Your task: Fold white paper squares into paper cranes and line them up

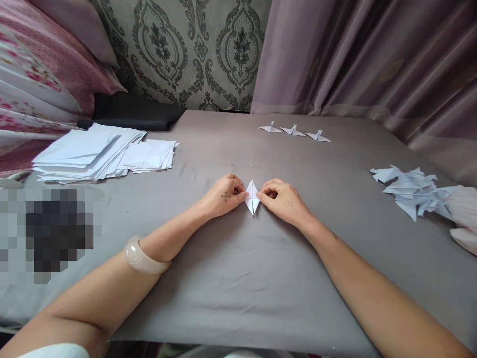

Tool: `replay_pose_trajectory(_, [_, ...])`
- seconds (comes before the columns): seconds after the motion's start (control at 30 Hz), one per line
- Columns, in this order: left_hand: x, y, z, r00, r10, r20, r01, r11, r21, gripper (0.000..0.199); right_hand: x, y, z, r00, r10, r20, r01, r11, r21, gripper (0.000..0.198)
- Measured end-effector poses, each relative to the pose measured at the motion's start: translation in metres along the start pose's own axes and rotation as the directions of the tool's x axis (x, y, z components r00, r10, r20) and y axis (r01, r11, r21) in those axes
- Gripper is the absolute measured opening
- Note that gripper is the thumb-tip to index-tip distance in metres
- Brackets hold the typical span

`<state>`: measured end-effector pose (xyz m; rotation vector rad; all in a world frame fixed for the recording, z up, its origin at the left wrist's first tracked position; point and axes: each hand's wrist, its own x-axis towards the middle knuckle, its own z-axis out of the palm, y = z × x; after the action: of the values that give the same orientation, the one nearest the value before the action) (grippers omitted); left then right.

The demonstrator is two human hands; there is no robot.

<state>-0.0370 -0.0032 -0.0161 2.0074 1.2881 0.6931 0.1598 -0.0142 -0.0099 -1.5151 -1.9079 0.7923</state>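
Observation:
Between my two hands is a small piece of white folded paper (253, 198), a narrow diamond with a slit down its lower half. The fingers of my left hand (231, 191) pinch its left corner. On the opposite corner, my right hand (278, 198) holds it in a pinch of thumb and forefinger. The paper lies at or just above the grey cloth; I cannot tell which. Farther back, three folded paper cranes (293, 131) sit in a row with their wings spread.
Stacks of white paper sheets (85, 154) and smaller squares (151, 155) lie at the left, before a black folded cloth (137, 112). A heap of folded paper pieces (413, 191) is at the right, beside pale fabric (464, 211). Grey cloth (238, 283) covers the table. Curtains (298, 59) hang behind.

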Motion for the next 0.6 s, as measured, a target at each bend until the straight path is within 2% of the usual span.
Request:
replay_pose_trajectory(0.17, [-0.002, 0.003, 0.002, 0.999, -0.036, -0.001, 0.036, 0.999, 0.007, 0.015, -0.002, -0.001, 0.001, 1.0, 0.002, -0.014, -0.003, 1.0, -0.021, 0.016])
replay_pose_trajectory(0.6, [-0.007, 0.02, 0.012, 0.986, -0.121, -0.113, 0.128, 0.99, 0.057, 0.009, -0.002, 0.0, 0.003, 1.0, 0.004, -0.025, -0.006, 0.998, -0.063, 0.016])
